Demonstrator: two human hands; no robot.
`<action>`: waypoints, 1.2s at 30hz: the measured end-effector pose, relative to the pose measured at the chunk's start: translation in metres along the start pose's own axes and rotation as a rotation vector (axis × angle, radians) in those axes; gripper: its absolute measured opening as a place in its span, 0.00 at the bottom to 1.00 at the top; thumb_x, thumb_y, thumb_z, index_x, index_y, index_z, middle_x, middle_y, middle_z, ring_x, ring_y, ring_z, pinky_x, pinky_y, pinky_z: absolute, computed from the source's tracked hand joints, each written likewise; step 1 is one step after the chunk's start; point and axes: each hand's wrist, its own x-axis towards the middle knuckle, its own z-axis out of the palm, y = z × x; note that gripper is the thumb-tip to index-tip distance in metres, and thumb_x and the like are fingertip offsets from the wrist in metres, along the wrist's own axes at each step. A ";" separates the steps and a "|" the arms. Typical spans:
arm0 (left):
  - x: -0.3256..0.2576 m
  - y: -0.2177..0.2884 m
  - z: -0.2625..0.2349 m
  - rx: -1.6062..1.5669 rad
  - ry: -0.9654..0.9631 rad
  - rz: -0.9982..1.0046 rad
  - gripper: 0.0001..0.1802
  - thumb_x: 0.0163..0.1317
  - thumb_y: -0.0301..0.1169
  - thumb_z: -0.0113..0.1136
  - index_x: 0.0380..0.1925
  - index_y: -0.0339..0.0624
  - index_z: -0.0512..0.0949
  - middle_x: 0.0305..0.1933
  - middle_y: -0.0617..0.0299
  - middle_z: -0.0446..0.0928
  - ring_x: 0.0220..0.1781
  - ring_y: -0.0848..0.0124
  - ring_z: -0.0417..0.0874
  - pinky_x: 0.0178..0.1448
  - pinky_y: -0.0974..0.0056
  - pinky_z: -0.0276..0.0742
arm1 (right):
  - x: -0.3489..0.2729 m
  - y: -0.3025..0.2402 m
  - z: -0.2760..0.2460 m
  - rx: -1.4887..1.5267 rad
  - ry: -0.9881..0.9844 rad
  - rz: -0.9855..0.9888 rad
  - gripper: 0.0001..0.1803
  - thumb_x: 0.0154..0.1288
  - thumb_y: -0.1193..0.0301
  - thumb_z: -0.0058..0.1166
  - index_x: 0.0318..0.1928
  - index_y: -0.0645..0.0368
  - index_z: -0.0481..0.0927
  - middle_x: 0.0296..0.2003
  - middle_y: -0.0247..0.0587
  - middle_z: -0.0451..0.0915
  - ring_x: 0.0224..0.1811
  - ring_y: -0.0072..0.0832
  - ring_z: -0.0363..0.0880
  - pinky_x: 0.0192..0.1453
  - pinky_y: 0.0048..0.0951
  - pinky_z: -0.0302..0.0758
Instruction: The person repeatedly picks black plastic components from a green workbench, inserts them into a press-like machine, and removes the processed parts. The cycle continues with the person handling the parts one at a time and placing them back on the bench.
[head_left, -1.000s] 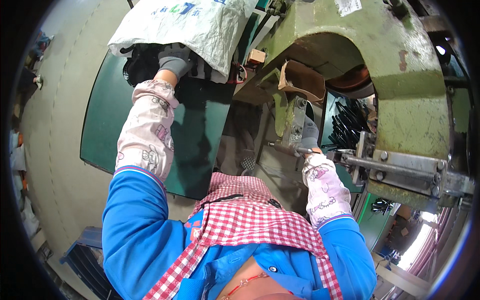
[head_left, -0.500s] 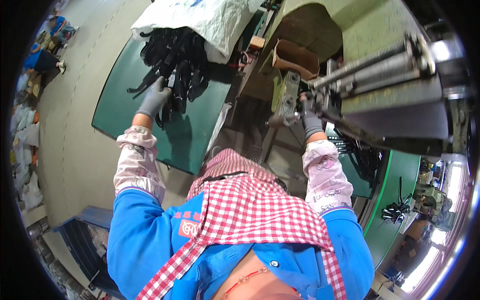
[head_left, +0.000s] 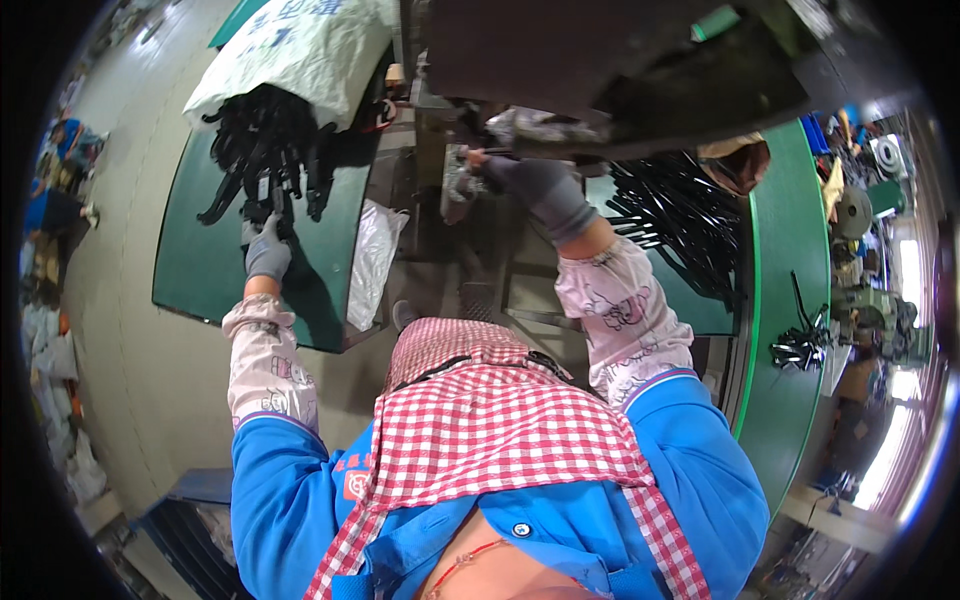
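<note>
My left hand (head_left: 267, 252), in a grey glove, is at the near end of a pile of black curved strips (head_left: 262, 140) on the green table at the left. Its fingers are closed on the end of one black strip (head_left: 262, 212). My right hand (head_left: 540, 192), also gloved in grey, reaches up to the metal machine (head_left: 545, 130) ahead. Its bare fingertips point left and are pressed together beside a metal fitting (head_left: 458, 190). Whatever they hold is too small and blurred to name.
A white woven sack (head_left: 310, 55) lies open behind the strips. Clear plastic film (head_left: 375, 260) hangs at the table's right edge. Many long black strips (head_left: 680, 220) lie right of my right arm, near a brown bag (head_left: 738, 160). A dark machine body (head_left: 600, 60) overhangs the top.
The view has shifted, and the machine's dark body now covers the top. My right hand has come leftward along the machine. My left hand has drawn back slightly to the pile's near end.
</note>
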 end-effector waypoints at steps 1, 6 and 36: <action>0.003 -0.006 0.004 -0.008 -0.002 -0.017 0.29 0.61 0.38 0.57 0.65 0.53 0.72 0.68 0.34 0.66 0.60 0.41 0.78 0.64 0.48 0.75 | 0.004 -0.001 0.000 0.028 0.003 -0.022 0.12 0.73 0.64 0.50 0.44 0.53 0.85 0.34 0.46 0.84 0.37 0.38 0.84 0.41 0.41 0.78; -0.017 -0.026 0.026 0.059 -0.184 0.031 0.23 0.66 0.45 0.49 0.48 0.37 0.80 0.51 0.36 0.80 0.57 0.41 0.79 0.61 0.46 0.75 | 0.025 0.022 0.032 -0.426 -0.008 -0.260 0.15 0.74 0.61 0.49 0.49 0.57 0.82 0.38 0.47 0.85 0.37 0.42 0.84 0.44 0.38 0.79; -0.207 0.211 -0.008 -0.413 -0.382 0.368 0.20 0.59 0.33 0.66 0.48 0.34 0.75 0.27 0.57 0.76 0.27 0.67 0.74 0.34 0.59 0.73 | -0.392 0.286 -0.075 -0.710 -0.119 1.281 0.19 0.65 0.60 0.52 0.55 0.44 0.76 0.53 0.39 0.78 0.60 0.41 0.75 0.65 0.47 0.66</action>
